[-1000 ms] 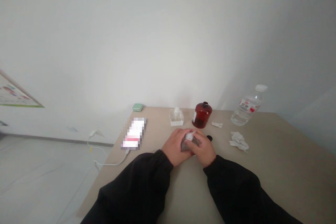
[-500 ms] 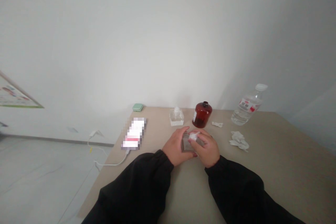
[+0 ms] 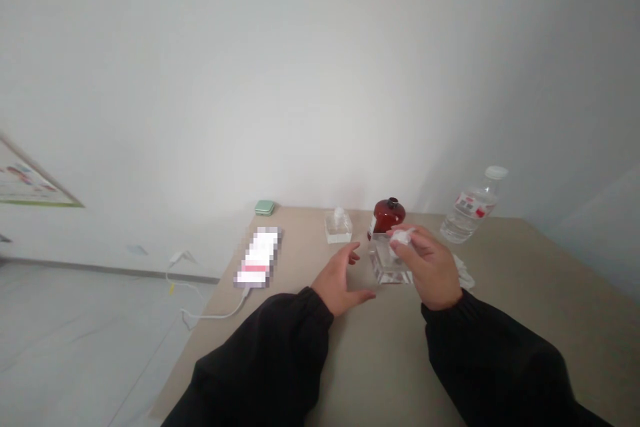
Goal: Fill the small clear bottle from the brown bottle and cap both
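Observation:
My right hand (image 3: 435, 270) pinches a crumpled white tissue (image 3: 401, 237) between thumb and fingers, on top of a clear square glass block (image 3: 387, 265). Whether this block rests on the table or hangs slightly above it, I cannot tell. To its left, my left hand (image 3: 340, 282) is open and empty, thumb and fingers apart and clear of the glass. Just behind the block stands a dark red-brown bottle (image 3: 389, 215), its lower part hidden. A second clear square block (image 3: 339, 232), with a whitish ball on top, stands farther back.
A plastic water bottle (image 3: 467, 213) stands at the back right, and crumpled tissue (image 3: 465, 273) lies partly hidden behind my right hand. On the left are a phone (image 3: 259, 257) with a white cable (image 3: 220, 314) and a small green case (image 3: 265, 207). A wall (image 3: 320, 80) borders the table's far edge.
My left hand has let go of the glass block and opened. The block has shifted right, along with my right hand and the tissue, and now covers part of the brown bottle.

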Demonstrator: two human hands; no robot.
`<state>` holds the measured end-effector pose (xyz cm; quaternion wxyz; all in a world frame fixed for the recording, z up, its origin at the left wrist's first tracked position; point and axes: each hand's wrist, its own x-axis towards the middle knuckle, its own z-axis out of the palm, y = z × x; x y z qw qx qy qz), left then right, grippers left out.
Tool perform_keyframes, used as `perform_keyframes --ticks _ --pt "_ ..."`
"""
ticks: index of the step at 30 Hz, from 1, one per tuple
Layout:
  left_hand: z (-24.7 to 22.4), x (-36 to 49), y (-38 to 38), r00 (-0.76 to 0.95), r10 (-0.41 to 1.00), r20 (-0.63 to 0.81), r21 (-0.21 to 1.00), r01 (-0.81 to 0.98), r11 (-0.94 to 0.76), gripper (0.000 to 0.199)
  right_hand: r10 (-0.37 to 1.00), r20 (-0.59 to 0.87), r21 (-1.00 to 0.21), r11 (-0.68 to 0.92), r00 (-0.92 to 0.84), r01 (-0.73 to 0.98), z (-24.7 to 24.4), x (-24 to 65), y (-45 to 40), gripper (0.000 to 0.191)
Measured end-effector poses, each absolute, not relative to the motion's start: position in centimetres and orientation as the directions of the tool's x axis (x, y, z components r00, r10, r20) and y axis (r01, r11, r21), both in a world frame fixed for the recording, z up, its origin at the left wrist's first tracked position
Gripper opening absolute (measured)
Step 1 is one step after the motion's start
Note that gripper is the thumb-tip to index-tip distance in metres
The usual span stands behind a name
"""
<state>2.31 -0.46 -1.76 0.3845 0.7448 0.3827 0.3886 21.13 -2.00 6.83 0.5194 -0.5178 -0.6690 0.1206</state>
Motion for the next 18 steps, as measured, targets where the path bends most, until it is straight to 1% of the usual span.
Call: perform_keyframes --ticks 4,8,13,18 --pt "-1.6 2.2 -0.5 0.416 0.867 0.273 0.872 0.274 -0.406 0.093 0.794 0.608 -0.604 0.436 0.031 0.667 9.8 21.4 -1.0 0.027" --pt "-1.5 2.2 -0.4 0.418 0.869 0.265 0.863 0.299 -0.408 0.086 0.789 0.614 -0.52 0.38 0.025 0.765 11.8 21.2 0.5 0.037" --pt "-1.3 2.2 -0.6 0.428 0.859 0.279 0.831 0.341 -0.44 0.071 0.794 0.607 -0.482 0.344 0.024 0.806 13.7 19.7 2.7 0.043" --pt "-1.0 2.1 -0.8 0.43 0.86 0.274 0.812 0.375 -0.447 0.065 0.834 0.552 -0.464 0.306 0.001 0.831 15.2 17.8 4.3 0.043"
